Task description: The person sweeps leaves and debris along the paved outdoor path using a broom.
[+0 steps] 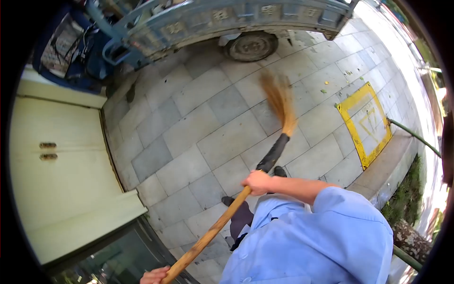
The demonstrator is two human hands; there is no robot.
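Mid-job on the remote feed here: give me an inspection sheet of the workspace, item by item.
Surface: grey paving slabs, with a yellow painted outline at the right.
Job's things: broom, its bristles blurred near the paving; contact unclear.
Clutter: small scattered leaves beyond the bristles, towards the yellow outline.
Right hand: closed on the handle by the dark wrap.
Left hand: closed near the handle's end, partly out of view.
Cables: nothing seen on the paving.
Surroundings: blue cargo vehicle ahead, cream panels at left.

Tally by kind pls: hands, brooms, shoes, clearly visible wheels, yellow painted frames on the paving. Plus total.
Hands (left hand, right hand): 2
Broom: 1
Shoes: 2
Wheel: 1
Yellow painted frame: 1
Total: 7
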